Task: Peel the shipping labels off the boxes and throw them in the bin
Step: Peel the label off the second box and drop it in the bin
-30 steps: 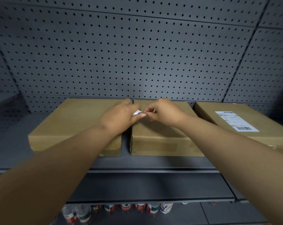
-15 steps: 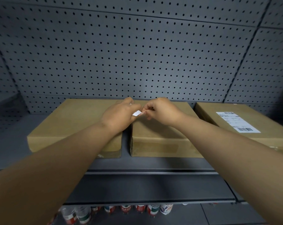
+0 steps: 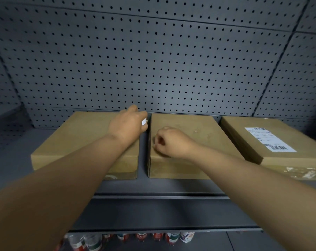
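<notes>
Three flat brown boxes: left box (image 3: 77,138) under the left hand (image 3: 128,124), which pinches a crumpled white label scrap (image 3: 144,121); middle box (image 3: 195,142) bare beneath the right hand (image 3: 171,142); right box (image 3: 273,142), beyond that hand, bears an intact white shipping label (image 3: 269,139).

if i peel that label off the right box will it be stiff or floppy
Probably floppy: the label lies flat and thin on the right box. It may tear, since white scraps cling to that box's front. The bit in the left hand looks crumpled.
</notes>
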Motion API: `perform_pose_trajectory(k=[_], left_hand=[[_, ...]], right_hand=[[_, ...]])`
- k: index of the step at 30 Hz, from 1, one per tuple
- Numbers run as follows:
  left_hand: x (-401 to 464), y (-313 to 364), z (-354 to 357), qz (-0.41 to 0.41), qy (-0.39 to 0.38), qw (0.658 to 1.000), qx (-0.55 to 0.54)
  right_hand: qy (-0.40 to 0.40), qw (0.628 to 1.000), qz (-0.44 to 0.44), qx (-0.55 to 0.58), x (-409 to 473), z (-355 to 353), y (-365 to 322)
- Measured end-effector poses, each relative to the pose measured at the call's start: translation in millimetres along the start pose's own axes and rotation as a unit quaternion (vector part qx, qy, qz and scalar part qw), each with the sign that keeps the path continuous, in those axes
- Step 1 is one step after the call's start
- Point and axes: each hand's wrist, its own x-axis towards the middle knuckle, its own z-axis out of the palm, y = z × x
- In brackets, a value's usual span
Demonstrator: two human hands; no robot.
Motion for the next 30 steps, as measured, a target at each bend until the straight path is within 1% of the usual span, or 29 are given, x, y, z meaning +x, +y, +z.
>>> perform_pose_trajectory(k=[2,4,6,8,10,11,14,16,18,20,23,25,27,30], left_hand=[[2,0,2,-0.005,-0.006,1.0,0.006],[3,-1,3,-0.009,-0.01,1.0,0.011],[3,-3,4,-0.01,-0.012,1.0,0.017],[3,-6,5,-0.014,-0.011,1.0,0.014],[4,-7,6,-0.015,-0.015,1.0,0.013],[4,-6,7,-0.014,-0.018,1.0,0.012],[7,-5,10,-0.004,-0.022,1.0,0.017],[8,-5,11,0.002,-0.019,1.0,0.022],[10,-5,12,0.0,-0.014,1.0,0.02],[11,-5,13,-0.002,-0.009,1.0,0.017],[11,-8,15,-0.002,-0.006,1.0,0.007],[12,-8,16,-0.003,-0.006,1.0,0.006],[14,-8,17,-0.003,-0.01,1.0,0.007],[17,-7,18,0.0,-0.006,1.0,0.0]], right_hand=[[-0.015,0.998,-0.051,0.021,-5,3,-6],[-0.034,0.997,-0.068,0.028,-10,0,2],[-0.03,0.999,-0.045,0.007,-11,-6,21],[0.004,0.999,0.008,-0.032,-9,-11,37],[0.037,0.997,0.053,-0.041,-3,-10,40],[0.047,0.997,0.054,-0.039,0,-7,34],[0.047,0.999,-0.012,-0.012,4,5,12],[0.025,0.998,-0.056,0.006,-2,6,7],[-0.005,0.997,-0.076,0.014,-10,2,15],[-0.014,0.998,-0.06,0.005,-13,-4,30],[0.017,1.0,-0.001,-0.021,-3,-10,45],[0.03,0.999,0.01,-0.016,7,-7,39],[0.037,0.999,-0.014,0.002,13,0,25],[0.021,0.997,-0.067,0.029,8,6,12]])
